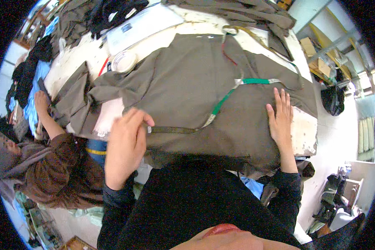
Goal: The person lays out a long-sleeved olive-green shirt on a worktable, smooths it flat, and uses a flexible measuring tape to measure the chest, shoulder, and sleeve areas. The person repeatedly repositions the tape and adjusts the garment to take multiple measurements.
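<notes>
A grey-brown garment (187,84) with long sleeves lies spread before me on a worn white table (304,134). Across it winds a flexible tape measure (223,101) with green, dark and white sections. My left hand (126,143) is beside the tape's near-left end, its fingers bent; whether they touch or pinch the tape is hidden. Flat on the garment's right side rests my right hand (280,120), fingers extended and holding nothing. The upper part of the tape curls over the garment's top edge.
A roll of tape (124,61) and a red pen-like stick (103,66) lie beyond the left sleeve. Behind them is a white sheet (143,26). More dark cloth (237,11) is heaped at the back. At left, another person's hand (42,101) rests at the table edge.
</notes>
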Available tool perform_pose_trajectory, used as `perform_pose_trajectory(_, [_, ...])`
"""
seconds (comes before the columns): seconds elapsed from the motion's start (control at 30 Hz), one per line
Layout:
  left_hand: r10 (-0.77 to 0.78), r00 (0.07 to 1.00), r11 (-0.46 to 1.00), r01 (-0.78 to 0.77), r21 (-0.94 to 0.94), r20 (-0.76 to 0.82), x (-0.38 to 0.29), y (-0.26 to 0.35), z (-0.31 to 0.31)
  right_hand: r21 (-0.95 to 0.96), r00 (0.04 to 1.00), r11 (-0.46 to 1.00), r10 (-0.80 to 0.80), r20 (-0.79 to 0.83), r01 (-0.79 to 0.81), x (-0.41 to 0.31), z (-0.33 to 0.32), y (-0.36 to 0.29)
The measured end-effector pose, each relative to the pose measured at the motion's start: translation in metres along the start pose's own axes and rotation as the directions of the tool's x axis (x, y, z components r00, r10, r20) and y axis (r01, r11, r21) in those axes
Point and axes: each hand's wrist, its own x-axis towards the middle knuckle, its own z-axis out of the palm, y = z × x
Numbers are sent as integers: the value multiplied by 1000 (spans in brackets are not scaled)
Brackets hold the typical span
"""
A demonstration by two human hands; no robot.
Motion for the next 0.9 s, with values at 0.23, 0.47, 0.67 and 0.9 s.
perform_pose_trajectory(0.23, [-140,978,916,186,355,-151,-47,-94,86,-110,986,992,76,149,-60,-12,7,15])
perform_pose_trajectory(0.47, [-298,857,954,280,-107,-420,-31,-123,81,20,964,967,-252,-86,255,-4,-24,-57])
perform_pose_trajectory(0.67, [-361,843,931,350,-104,-399,-4,-131,66,404,716,671,-696,55,621,-5,-16,-220])
perform_pose_trajectory(0.9, [-451,852,682,138,-718,-265,4,-129,65,505,607,615,-767,207,605,2,22,-246])
